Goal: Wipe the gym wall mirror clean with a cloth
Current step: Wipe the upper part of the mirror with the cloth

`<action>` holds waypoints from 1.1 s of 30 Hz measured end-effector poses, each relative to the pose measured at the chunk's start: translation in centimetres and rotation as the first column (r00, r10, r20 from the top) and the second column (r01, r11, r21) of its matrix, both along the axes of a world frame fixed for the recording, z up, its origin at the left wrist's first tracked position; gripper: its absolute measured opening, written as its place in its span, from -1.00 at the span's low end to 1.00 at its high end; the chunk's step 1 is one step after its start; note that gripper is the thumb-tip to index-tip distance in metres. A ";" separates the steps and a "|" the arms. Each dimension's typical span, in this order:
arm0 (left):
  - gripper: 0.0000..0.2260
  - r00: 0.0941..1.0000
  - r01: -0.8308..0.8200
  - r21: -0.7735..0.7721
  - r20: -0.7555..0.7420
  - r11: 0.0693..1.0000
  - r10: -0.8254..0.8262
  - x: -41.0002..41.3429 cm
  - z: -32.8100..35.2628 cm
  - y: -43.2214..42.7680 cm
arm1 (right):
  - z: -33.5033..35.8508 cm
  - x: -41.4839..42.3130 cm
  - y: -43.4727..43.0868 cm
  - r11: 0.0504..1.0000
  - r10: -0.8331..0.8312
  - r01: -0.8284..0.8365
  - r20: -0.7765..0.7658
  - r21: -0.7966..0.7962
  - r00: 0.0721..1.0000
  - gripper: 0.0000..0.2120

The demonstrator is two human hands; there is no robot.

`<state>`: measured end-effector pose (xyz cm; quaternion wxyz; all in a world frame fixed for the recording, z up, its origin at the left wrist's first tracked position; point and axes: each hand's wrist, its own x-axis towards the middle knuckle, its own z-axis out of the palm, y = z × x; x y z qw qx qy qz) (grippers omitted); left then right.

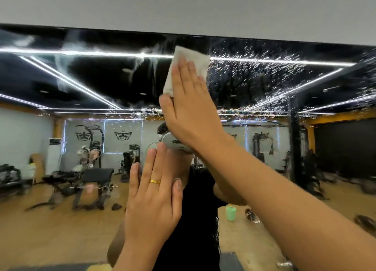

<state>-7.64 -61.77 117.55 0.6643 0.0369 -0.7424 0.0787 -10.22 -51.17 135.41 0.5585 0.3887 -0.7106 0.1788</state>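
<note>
One flat right grip (pixel 191 108) presses cloth (pixel 189 57) on mirror (pixel 81 77) — left grip (pixel 152 199) flat, empty.

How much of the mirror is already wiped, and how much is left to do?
Done: left of the cloth, the upper mirror shows only wipe streaks. In hand: the right hand presses the cloth flat near the top edge; the left hand rests flat on the mirror below. Left: droplets cover the mirror right of the cloth.
</note>
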 end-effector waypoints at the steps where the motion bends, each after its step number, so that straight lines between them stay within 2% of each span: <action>1: -0.45 1.000 0.001 -0.002 0.002 1.000 -0.001 0.0 0.0 0.0 | -1.0 -0.1 0.2 1.000 -0.009 0.009 -0.013 0.017 1.000 -0.36; 3: -0.44 1.000 0.002 -0.001 0.002 1.000 -0.002 0.0 -0.1 -0.1 | -0.9 -0.5 0.5 0.998 -0.048 0.049 -0.039 0.044 0.998 -0.38; 6: -0.44 1.000 0.001 0.005 0.005 1.000 -0.001 0.0 -0.2 -0.1 | 2.8 -1.0 1.3 0.991 -0.127 0.128 -0.053 0.023 0.991 -0.39; 10: -0.44 1.000 0.014 -0.001 0.003 1.000 -0.014 -0.1 -0.2 -0.1 | 7.3 -1.1 2.1 0.993 -0.119 0.119 -0.012 -0.005 0.993 -0.40; 14: -0.44 1.000 0.008 -0.001 -0.001 1.000 -0.008 -0.1 0.0 -0.2 | 3.8 -0.2 1.5 0.999 -0.032 0.033 0.039 -0.022 0.999 -0.40; 18: -0.44 1.000 -0.001 0.001 0.014 1.000 0.001 -0.1 0.0 -0.2 | -1.9 -0.2 1.9 0.998 -0.029 0.027 0.020 0.065 0.999 -0.39; 23: -0.44 1.000 -0.007 -0.004 0.020 1.000 0.007 0.0 -0.1 -0.3 | 2.2 -0.7 3.0 0.992 -0.077 0.078 -0.009 0.096 0.997 -0.41; 28: -0.44 1.000 0.012 -0.002 0.019 1.000 -0.012 0.0 -0.1 0.0 | 7.1 -0.9 3.2 0.997 -0.082 0.082 0.007 0.011 0.997 -0.41; 31: -0.44 1.000 0.002 0.000 0.019 1.000 -0.001 0.1 0.0 -0.3 | 4.3 -0.4 2.4 0.998 -0.047 0.049 0.036 -0.039 0.998 -0.41; 33: -0.45 1.000 0.003 0.002 0.019 1.000 -0.003 0.1 -0.1 -0.3 | 0.8 -0.2 2.2 0.999 -0.029 0.030 0.027 -0.019 0.999 -0.40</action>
